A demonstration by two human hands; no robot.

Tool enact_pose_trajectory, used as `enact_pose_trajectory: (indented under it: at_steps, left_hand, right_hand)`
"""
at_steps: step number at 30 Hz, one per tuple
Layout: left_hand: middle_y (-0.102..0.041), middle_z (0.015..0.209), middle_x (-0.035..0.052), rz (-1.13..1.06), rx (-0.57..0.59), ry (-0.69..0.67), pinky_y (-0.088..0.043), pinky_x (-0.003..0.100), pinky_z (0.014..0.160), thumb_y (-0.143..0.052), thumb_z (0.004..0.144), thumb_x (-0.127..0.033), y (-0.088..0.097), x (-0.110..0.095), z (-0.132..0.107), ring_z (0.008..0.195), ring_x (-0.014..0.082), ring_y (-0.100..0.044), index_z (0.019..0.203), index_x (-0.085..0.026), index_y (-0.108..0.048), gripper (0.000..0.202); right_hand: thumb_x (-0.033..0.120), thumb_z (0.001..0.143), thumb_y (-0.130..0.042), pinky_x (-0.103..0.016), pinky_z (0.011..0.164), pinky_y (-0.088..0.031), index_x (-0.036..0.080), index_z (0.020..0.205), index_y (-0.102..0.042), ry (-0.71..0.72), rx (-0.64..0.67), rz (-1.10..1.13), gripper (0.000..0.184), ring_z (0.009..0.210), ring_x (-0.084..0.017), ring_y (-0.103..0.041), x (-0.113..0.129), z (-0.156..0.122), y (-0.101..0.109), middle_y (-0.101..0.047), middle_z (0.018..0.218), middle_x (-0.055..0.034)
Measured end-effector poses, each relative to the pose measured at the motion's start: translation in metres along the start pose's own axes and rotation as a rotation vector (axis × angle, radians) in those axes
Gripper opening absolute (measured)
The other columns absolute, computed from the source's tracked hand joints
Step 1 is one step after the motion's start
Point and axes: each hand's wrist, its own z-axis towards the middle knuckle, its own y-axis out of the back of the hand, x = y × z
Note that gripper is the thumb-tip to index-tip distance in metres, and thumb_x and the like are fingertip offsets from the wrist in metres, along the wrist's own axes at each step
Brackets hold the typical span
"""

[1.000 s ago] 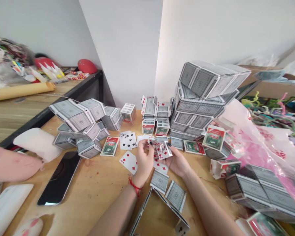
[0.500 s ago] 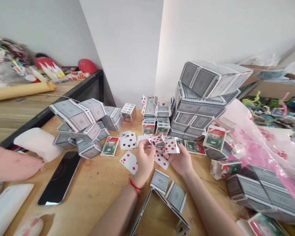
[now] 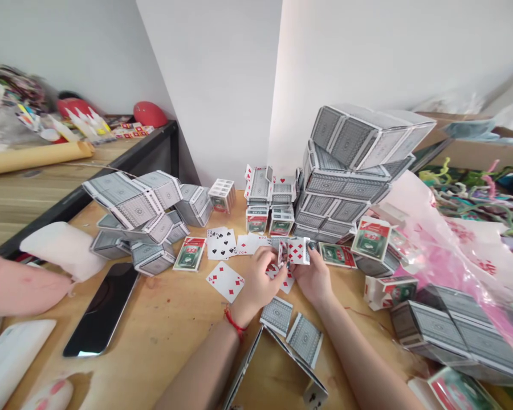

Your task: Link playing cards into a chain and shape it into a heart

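While your right hand [image 3: 314, 279] clamps its thumb and fingers on the right end of a folded diamond card [image 3: 298, 251], your left hand [image 3: 260, 279] has its thumb and curled fingers closed on a narrow card piece [image 3: 283, 252] seen nearly edge-on. You hold the two just beside each other above the table [image 3: 166, 319]; I cannot tell whether they join. The diamond card shows its red pips upward to you, its right edge bent.

Just below your fingers, another card with red diamonds lies partly hidden. Beside your left hand you have a four of diamonds [image 3: 225, 282], and farther out a two of diamonds [image 3: 248, 245] and some spade cards [image 3: 223, 244]. Nearer to you lie two patterned pieces [image 3: 276, 315], and between your forearms stands an open card frame [image 3: 315, 394].

Beyond your hands, two red-and-green boxes [image 3: 256, 222] sit under a small stack of card blocks [image 3: 259, 185], next to a tall tower [image 3: 346, 188] on your right. On your left, a lower pile of blocks [image 3: 132, 208] stands behind a black phone [image 3: 100, 310], with a single card box [image 3: 190, 254] near it.
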Motion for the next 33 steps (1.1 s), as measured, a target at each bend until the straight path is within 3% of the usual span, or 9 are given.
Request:
enact_pose_trajectory:
  at_steps: [7, 12, 17, 21, 24, 28, 33]
  left_hand:
    - [-0.044, 0.105, 0.0073, 0.013, 0.066, -0.033, -0.045, 0.034, 0.082, -0.053, 0.075, -0.012, -0.001, -0.002, -0.003, 0.094, 0.0181, -0.051, 0.073, -0.018, -0.049, 0.007]
    - [-0.051, 0.095, 0.0054, -0.081, 0.015, 0.021, -0.047, 0.031, 0.074, -0.056, 0.073, -0.013, -0.002, 0.004, -0.002, 0.084, 0.0158, -0.054, 0.093, -0.019, -0.048, 0.022]
    - [-0.054, 0.081, 0.0017, -0.160, 0.105, 0.106, -0.049, 0.030, 0.070, -0.058, 0.074, -0.016, -0.003, 0.008, -0.002, 0.071, 0.0136, -0.055, 0.127, -0.023, -0.035, 0.059]
    - [-0.052, 0.074, -0.0007, -0.197, 0.081, 0.162, -0.049, 0.031, 0.067, -0.060, 0.074, -0.019, -0.004, 0.013, -0.003, 0.068, 0.0138, -0.054, 0.134, -0.022, -0.025, 0.070]
    - [-0.051, 0.070, -0.0013, -0.187, 0.095, 0.192, -0.049, 0.031, 0.065, -0.062, 0.073, -0.021, -0.004, 0.015, -0.002, 0.066, 0.0145, -0.053, 0.131, -0.021, -0.030, 0.067]
    - [-0.053, 0.089, 0.0048, -0.097, 0.062, 0.133, -0.048, 0.037, 0.075, -0.063, 0.068, -0.017, -0.002, 0.012, 0.000, 0.080, 0.0184, -0.055, 0.121, -0.020, -0.041, 0.057]
    - [-0.040, 0.115, 0.0106, 0.050, 0.006, 0.017, -0.044, 0.041, 0.087, -0.060, 0.063, -0.009, -0.001, 0.007, -0.001, 0.106, 0.0251, -0.047, 0.118, -0.021, -0.043, 0.060]
  right_hand:
    - [0.040, 0.073, -0.060, -0.026, 0.056, -0.044, 0.022, 0.084, -0.060, -0.024, -0.029, -0.140, 0.021, 0.067, -0.016, -0.058, -0.002, 0.002, -0.001, -0.065, 0.076, 0.0010]
    - [0.038, 0.071, -0.063, -0.026, 0.060, -0.044, 0.022, 0.078, -0.059, -0.005, -0.038, -0.157, 0.019, 0.067, -0.015, -0.057, -0.002, 0.001, -0.003, -0.063, 0.075, 0.0025]
    - [0.034, 0.071, -0.065, -0.025, 0.060, -0.043, 0.022, 0.077, -0.058, 0.023, -0.005, -0.221, 0.016, 0.066, -0.013, -0.055, -0.004, -0.002, -0.004, -0.062, 0.075, 0.0032]
    - [0.033, 0.070, -0.066, -0.023, 0.054, -0.042, 0.022, 0.079, -0.058, 0.015, 0.004, -0.271, 0.016, 0.059, -0.011, -0.052, -0.005, -0.004, -0.003, -0.060, 0.073, 0.0038]
    - [0.034, 0.069, -0.067, -0.022, 0.050, -0.041, 0.022, 0.080, -0.057, 0.012, -0.004, -0.288, 0.019, 0.057, -0.012, -0.050, -0.003, -0.005, -0.003, -0.059, 0.072, 0.0033]
    - [0.035, 0.070, -0.065, -0.023, 0.053, -0.043, 0.022, 0.080, -0.056, 0.033, -0.023, -0.231, 0.019, 0.062, -0.013, -0.052, 0.000, -0.005, -0.004, -0.059, 0.074, 0.0020]
    - [0.034, 0.070, -0.065, -0.025, 0.061, -0.044, 0.023, 0.081, -0.056, 0.133, -0.055, -0.314, 0.018, 0.067, -0.014, -0.054, -0.005, -0.003, -0.003, -0.059, 0.078, 0.0018]
